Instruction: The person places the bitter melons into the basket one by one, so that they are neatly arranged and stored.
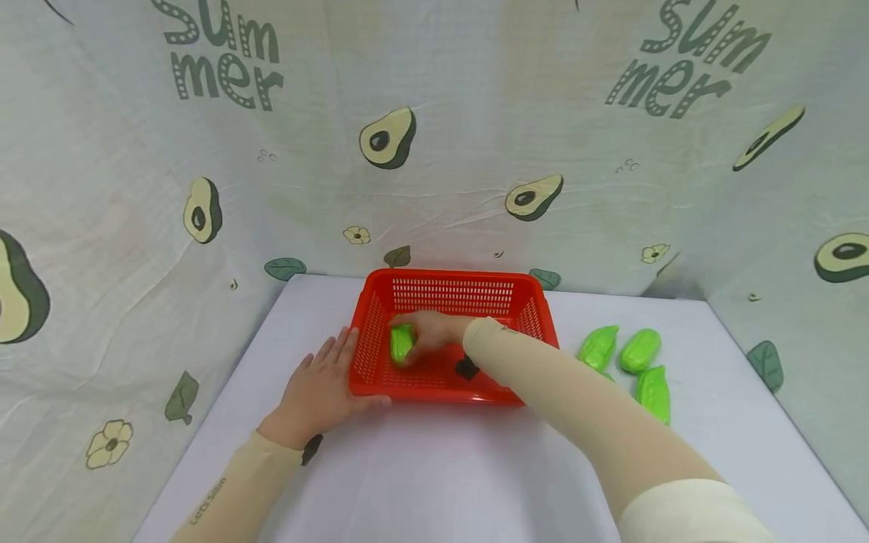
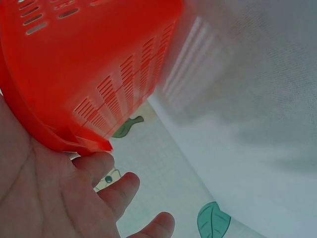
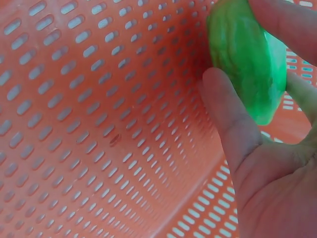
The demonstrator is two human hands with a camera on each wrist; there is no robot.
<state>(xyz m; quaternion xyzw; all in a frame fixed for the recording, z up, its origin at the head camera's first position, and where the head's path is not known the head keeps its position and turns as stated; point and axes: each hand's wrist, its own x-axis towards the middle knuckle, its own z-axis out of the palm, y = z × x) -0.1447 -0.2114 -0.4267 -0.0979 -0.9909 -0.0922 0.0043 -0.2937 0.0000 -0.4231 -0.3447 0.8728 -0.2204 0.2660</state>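
In the head view, a red perforated plastic basket (image 1: 437, 394) stands at the back middle of the white table. My right hand (image 1: 434, 332) reaches inside it and grips a bright green, ridged fruit-like piece (image 1: 400, 347) near the left wall. The right wrist view shows this green piece (image 3: 240, 54) between thumb and fingers, close to the perforated wall. My left hand (image 1: 322, 391) rests against the basket's front left corner, fingers extended along the left side and thumb by the front rim. In the left wrist view, the basket's rim (image 2: 27, 121) touches that palm.
Right of the basket lie several more green pieces, among them one at the top (image 1: 640, 351) and one lower down (image 1: 654, 394); my right forearm partly covers another. A cloth (image 1: 462, 75) printed with avocados hangs behind and beside the table (image 1: 421, 483).
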